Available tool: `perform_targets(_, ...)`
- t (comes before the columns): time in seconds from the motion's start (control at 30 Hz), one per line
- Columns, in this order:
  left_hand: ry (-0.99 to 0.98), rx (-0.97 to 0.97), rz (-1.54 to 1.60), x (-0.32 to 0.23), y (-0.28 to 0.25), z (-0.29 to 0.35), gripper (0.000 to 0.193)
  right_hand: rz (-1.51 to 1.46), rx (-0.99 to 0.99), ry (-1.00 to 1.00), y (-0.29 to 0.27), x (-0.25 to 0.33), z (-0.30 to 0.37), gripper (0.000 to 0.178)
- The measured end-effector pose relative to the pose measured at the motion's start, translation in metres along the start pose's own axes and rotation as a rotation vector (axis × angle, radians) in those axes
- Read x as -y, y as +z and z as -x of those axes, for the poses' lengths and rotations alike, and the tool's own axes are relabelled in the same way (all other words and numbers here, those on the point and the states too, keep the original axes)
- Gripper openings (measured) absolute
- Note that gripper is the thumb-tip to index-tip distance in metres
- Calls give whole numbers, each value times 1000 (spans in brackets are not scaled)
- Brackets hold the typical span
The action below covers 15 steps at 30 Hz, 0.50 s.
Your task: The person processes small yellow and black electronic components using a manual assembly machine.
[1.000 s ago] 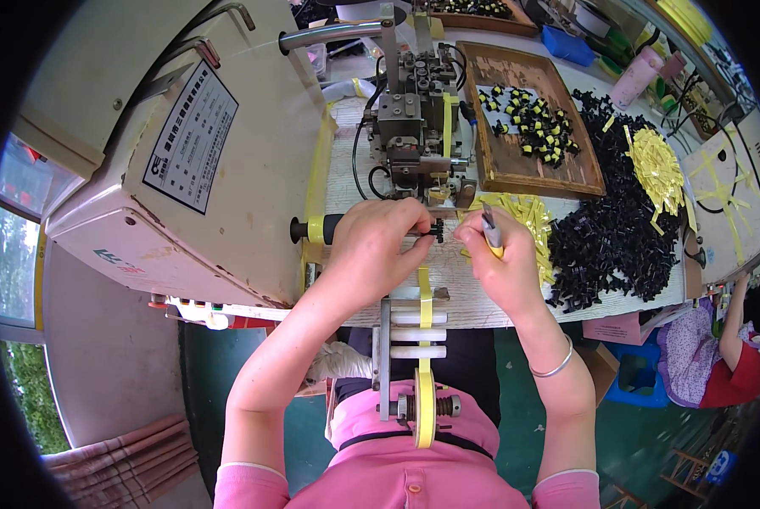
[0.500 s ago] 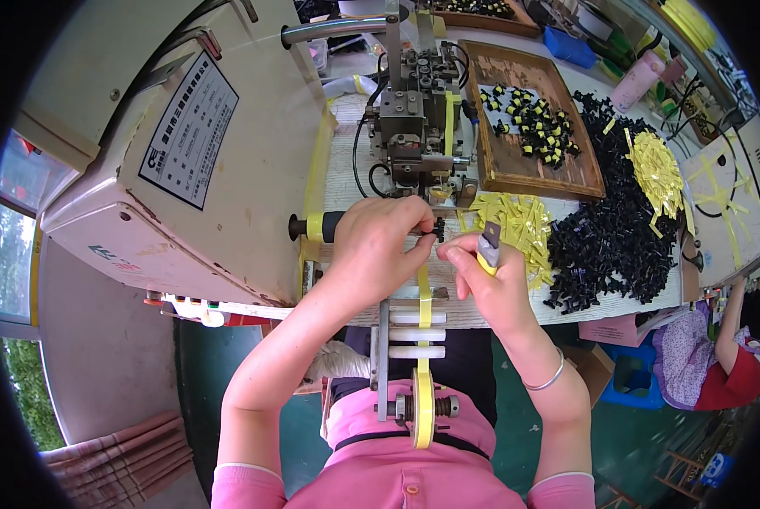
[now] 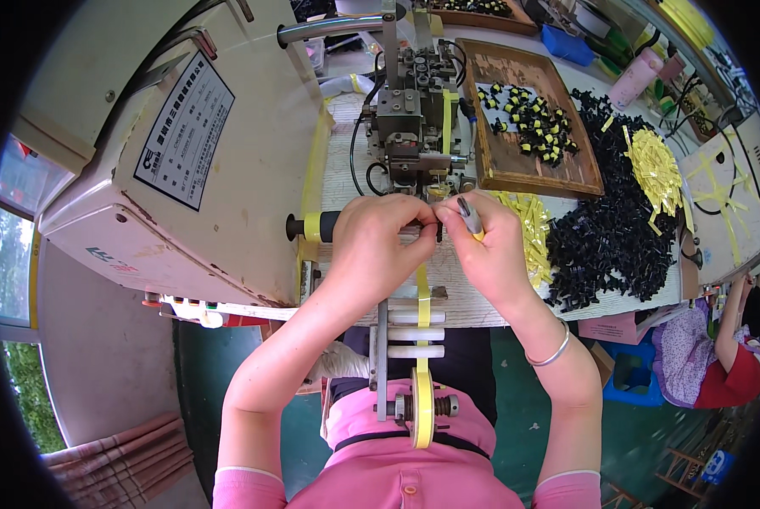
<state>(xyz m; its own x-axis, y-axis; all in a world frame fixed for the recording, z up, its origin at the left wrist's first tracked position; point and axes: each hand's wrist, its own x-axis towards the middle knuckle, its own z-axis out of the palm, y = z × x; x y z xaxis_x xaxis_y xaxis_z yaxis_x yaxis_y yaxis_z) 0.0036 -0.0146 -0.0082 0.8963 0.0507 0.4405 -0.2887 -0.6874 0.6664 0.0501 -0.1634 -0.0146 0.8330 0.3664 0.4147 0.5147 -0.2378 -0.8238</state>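
My left hand (image 3: 382, 236) is closed in a pinch on a small black plastic part (image 3: 438, 231), just in front of the winding machine's (image 3: 410, 127) lower head. My right hand (image 3: 490, 246) meets the left fingertips and is closed round a short tool (image 3: 471, 218) with a dark grey tip and a yellow and grey wrapped handle. The tip points up and slightly left. What the right thumb and forefinger touch is partly hidden. Yellow tape (image 3: 422, 293) runs from a reel (image 3: 423, 407) below, past white rollers (image 3: 418, 334), up beneath my hands.
A large beige machine housing (image 3: 185, 170) stands at the left. Right of the machine head lies a wooden tray (image 3: 537, 182) holding black-and-yellow parts. Beside it are heaps of black parts (image 3: 605, 246) and yellow strips (image 3: 528, 233). Another person (image 3: 711, 356) sits at the far right.
My right hand has moved up and left to meet my left fingertips. The tool in it has tilted left. My left hand has barely shifted.
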Motion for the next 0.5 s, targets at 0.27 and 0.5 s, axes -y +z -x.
perform_targets(0.27,-21,24,20,0,-1,-1,8,-79,64,180,-14,1,9,4)
perform_targets(0.5,45,56,-40,2,-5,-1,8,-54,46,115,-12,-5,12,7)
